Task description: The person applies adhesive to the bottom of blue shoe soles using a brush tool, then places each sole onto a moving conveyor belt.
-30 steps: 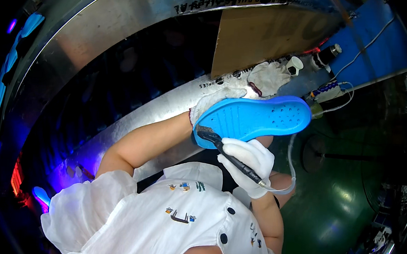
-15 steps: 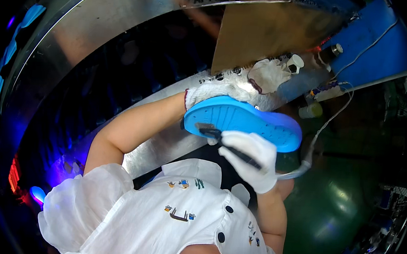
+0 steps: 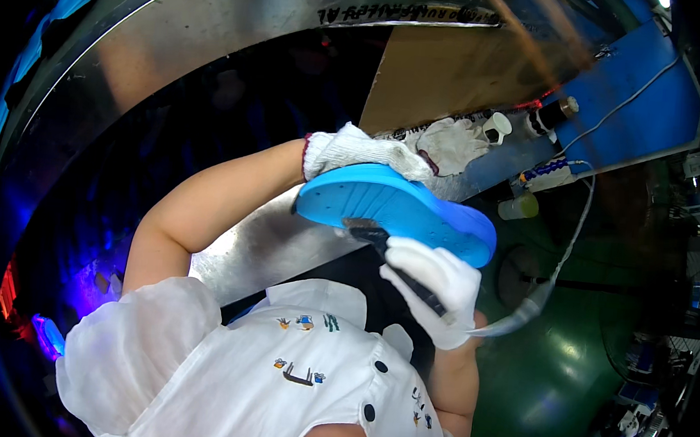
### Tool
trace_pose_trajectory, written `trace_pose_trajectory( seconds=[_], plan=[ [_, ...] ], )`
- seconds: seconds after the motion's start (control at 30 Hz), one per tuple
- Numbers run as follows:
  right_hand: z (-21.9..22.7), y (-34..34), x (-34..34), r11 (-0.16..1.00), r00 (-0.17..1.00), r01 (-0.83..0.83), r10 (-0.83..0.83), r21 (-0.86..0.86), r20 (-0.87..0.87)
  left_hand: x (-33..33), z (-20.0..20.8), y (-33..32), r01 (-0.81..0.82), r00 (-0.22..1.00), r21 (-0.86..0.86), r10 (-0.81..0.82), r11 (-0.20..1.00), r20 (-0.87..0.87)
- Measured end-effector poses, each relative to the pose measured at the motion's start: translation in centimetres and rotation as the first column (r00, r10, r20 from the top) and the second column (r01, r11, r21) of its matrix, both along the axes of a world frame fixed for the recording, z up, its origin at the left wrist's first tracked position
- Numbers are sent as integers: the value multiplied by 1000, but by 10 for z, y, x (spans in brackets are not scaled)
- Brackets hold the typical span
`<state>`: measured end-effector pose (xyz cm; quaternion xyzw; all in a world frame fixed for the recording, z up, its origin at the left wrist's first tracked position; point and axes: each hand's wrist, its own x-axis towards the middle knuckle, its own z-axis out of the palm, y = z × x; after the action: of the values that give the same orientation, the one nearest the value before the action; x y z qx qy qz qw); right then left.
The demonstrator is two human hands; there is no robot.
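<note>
A bright blue shoe sole (image 3: 404,206) is tilted up in front of me, its ribbed face toward me. My left hand (image 3: 371,154), in a white knit glove with a dark red cuff, grips it from the far side; most of those fingers are hidden behind it. In my white-gloved right hand (image 3: 435,287) is a brush (image 3: 375,235) with a black handle. Its head meets the near edge of the sole, left of the middle. Whether an upper is joined to the sole's far side cannot be made out.
Beyond the sole, a metal ledge (image 3: 258,240) carries a crumpled white glove (image 3: 454,144), a white cup (image 3: 497,127) and a dark bottle (image 3: 560,112). A brown board (image 3: 443,74) and a blue panel (image 3: 639,97) stand behind. A cable (image 3: 566,244) hangs at right.
The sole and my left hand have shifted slightly left in view, and the sole is tilted more. The brush remains at its near edge in my right hand. The whole view has shifted a little.
</note>
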<state>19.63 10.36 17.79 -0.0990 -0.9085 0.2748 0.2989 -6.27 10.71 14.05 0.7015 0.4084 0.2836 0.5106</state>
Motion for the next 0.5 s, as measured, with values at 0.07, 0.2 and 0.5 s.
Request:
trace_pose_trajectory(
  seconds=[0.07,0.2,0.5],
  plan=[
    [11,-16,5,982,994,-42,22,182,110,-5,-8,4,8,999,90,-11,996,34],
    [10,-4,8,989,1000,10,-10,146,-2,2,-14,1,-72,881,-242,175,968,440],
    [7,6,14,964,989,135,-119,229,-85,-6,38,-27,-188,841,-446,378,875,387]
  ],
)
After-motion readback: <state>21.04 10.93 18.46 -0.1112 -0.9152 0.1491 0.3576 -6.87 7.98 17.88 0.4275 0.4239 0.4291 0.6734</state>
